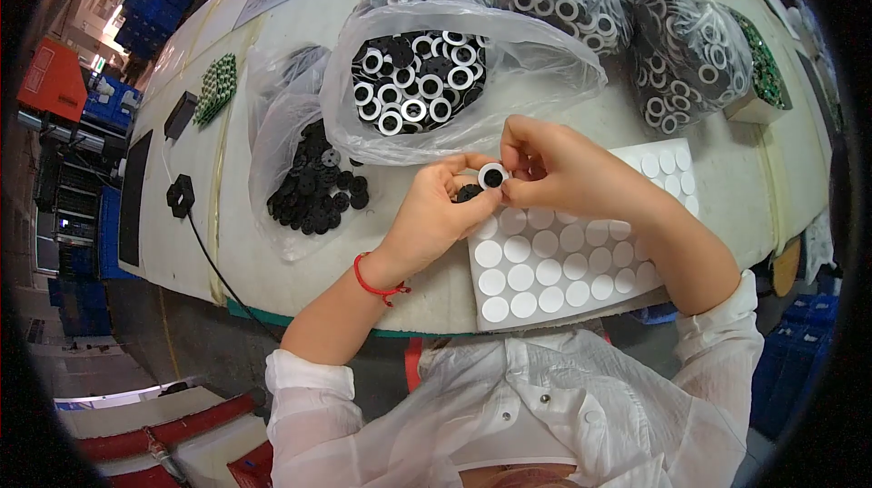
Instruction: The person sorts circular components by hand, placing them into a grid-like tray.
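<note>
— Pale worktable (272,43) fills my feed; what's at centre?
— My left hand (436,216) and right hand (563,175) meet over a sheet of white round stickers (554,261), fingertips of both pinched on one black disc with a white ring (492,177)
— Around them?
— At twelve o'clock an open bag of ringed discs (427,79); at nine o'clock a bag of plain black discs (313,188)

Pale counter (272,52), long, curved by lens. Blue crates (154,2) stacked at far left; red machine (53,79) beside them. Grey floor (182,343) below. Bright overhead light.
</note>
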Demonstrator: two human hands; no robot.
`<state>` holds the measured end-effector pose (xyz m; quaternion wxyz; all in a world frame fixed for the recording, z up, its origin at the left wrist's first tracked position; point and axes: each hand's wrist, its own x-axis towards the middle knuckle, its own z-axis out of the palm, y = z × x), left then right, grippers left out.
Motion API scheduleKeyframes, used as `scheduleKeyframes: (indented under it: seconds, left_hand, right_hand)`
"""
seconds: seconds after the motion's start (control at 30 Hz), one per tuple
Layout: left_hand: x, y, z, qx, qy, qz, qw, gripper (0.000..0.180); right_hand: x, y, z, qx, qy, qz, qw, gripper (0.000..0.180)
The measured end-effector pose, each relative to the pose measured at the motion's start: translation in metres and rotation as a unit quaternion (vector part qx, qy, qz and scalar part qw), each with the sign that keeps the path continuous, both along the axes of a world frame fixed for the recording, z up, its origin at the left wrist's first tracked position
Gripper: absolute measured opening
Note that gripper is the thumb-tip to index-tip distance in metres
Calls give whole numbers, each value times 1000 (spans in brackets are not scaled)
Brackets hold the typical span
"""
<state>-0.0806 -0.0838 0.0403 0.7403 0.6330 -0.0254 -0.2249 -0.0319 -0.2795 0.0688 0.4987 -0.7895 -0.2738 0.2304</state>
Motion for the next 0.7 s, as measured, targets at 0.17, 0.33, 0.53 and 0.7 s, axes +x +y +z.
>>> scheduleKeyframes:
  seconds: [0.17, 0.33, 0.53, 0.7]
  left_hand:
    - [0, -1, 2, 26, -32, -76, 996, 47]
    - [-3, -2, 12, 25, -10, -83, 996, 36]
    - [3, 5, 5, -63, 52, -95, 992, 52]
    - [1, -2, 7, -59, 57, -43, 996, 63]
  right_hand:
    - [-4, -2, 8, 37, 100, 47, 993, 17]
    - [-6, 6, 13, 162, 132, -34, 977, 24]
    - [4, 0, 10, 192, 105, -55, 974, 26]
    - [-13, 8, 7, 44, -195, 49, 979, 20]
